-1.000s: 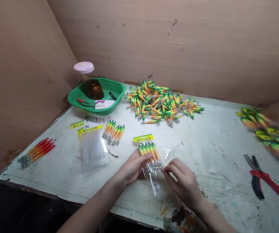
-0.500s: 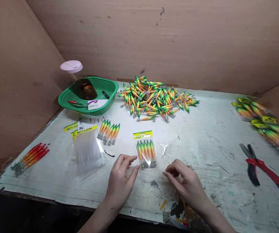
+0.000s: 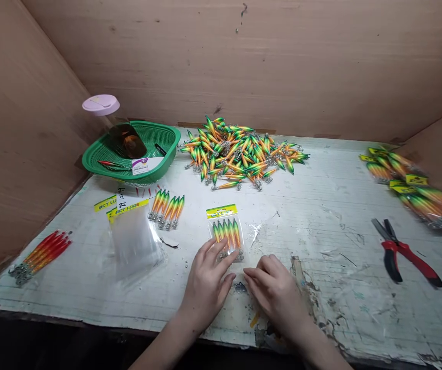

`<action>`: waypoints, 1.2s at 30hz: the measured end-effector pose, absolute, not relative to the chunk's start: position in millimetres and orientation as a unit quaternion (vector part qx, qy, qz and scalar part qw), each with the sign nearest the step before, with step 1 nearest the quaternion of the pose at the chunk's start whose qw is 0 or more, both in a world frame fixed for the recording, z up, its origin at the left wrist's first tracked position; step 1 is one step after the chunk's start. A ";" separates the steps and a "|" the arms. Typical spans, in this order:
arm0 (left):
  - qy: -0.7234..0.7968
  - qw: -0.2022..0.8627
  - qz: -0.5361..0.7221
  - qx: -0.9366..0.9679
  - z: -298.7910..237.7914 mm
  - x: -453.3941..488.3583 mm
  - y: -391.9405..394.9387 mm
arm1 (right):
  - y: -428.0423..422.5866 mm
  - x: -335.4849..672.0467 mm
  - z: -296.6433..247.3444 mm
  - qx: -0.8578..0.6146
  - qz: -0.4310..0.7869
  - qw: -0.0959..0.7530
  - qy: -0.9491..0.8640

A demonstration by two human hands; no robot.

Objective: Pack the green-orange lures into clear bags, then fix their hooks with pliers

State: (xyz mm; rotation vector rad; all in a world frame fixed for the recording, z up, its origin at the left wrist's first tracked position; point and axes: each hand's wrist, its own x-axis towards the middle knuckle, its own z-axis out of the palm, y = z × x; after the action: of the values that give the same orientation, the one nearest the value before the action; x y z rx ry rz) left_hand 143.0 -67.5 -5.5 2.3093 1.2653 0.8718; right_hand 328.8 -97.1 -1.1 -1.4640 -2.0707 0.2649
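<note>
A clear packet of green-and-orange squid jigs (image 3: 226, 226) with a yellow header lies flat on the table in front of me. My left hand (image 3: 209, 282) reaches over the packet's lower left part, its fingers stretched and apart, covering some of the hooks. Just right of and below the packet, my right hand (image 3: 274, 288) is closed with thumb and fingertips together. Whatever it may pinch is too small or hidden to make out. A group of loose jigs (image 3: 167, 208) lies left of the packet, beside a stack of empty clear bags (image 3: 134, 236).
A large pile of jigs (image 3: 244, 154) lies at the back. The green basket (image 3: 167, 167) holds a pink-lidded bottle (image 3: 128, 141). Red jigs (image 3: 43, 254) lie far left. Red-handled pliers (image 3: 405, 252) and filled packets (image 3: 424, 200) are at the right.
My left hand has moved up and right over the packet's lower part. The closed right hand has come left, nearer the packet. The view has shifted slightly.
</note>
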 end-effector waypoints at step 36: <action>0.267 0.084 0.281 0.918 -14.9 100.4 -52.5 | -93.0 348.7 2.8 -0.443 0.101 0.254 -0.854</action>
State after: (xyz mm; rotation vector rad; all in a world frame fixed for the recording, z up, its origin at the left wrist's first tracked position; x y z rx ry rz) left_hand 100.4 -52.5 -14.9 2.7398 0.7977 0.8390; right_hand 348.7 -93.0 2.8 -1.2026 -2.3209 0.2736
